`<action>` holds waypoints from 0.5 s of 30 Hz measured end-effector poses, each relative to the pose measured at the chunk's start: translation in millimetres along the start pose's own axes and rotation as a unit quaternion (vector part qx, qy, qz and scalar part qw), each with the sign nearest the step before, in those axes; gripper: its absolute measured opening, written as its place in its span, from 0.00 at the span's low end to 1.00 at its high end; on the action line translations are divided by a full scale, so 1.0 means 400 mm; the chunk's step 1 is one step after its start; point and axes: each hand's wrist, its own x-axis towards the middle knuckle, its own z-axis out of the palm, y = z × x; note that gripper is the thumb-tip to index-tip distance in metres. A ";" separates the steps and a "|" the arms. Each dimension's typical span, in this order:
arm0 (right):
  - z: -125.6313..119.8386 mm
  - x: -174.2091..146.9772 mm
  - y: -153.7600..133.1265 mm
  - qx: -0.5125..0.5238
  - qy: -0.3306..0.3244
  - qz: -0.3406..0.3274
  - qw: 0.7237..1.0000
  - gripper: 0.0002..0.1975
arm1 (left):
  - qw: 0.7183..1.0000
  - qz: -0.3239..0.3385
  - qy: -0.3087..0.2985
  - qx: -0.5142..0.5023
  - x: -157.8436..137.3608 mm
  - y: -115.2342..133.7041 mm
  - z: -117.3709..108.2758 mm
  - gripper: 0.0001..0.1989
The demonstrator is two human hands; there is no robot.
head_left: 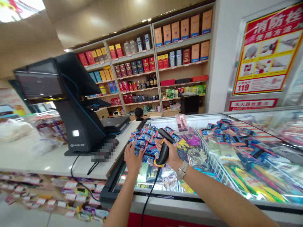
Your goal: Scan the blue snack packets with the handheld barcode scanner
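1. Right arm reaches in from the near right; the right hand (174, 156) is wrapped round the handle of a black-and-yellow scanner (164, 154), its head pointing far.
2. Left arm rises from near centre; the left hand (133, 157) has its fingers apart at the near left edge of a pile of blue packets (145, 137). Whether it pinches one, I cannot tell.
3. Under both hands, a glass-topped freezer (177, 205) contains yellow bags (186, 148) left of a white wire divider (209, 154), green-and-yellow packs (255, 183) right.
4. Far: shelves (170, 46) bearing orange boxes (185, 30).
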 end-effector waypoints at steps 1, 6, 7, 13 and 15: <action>-0.027 -0.003 -0.043 -0.003 0.009 -0.020 1.000 0.10 | 1.000 0.023 0.006 -0.006 0.008 0.031 0.013 0.18; -0.207 -0.009 -0.289 -0.028 0.105 -0.150 0.983 0.07 | 0.984 0.115 -0.058 -0.124 0.033 0.264 0.157 0.13; -0.245 -0.011 -0.340 -0.031 0.127 -0.176 0.976 0.07 | 0.977 0.126 -0.078 -0.154 0.031 0.319 0.198 0.13; -0.427 -0.049 -0.574 -0.044 0.228 -0.272 0.934 0.07 | 0.926 0.141 -0.229 -0.266 -0.001 0.612 0.436 0.15; -0.462 -0.060 -0.602 -0.049 0.258 -0.281 0.923 0.09 | 0.909 0.143 -0.291 -0.261 -0.008 0.683 0.502 0.16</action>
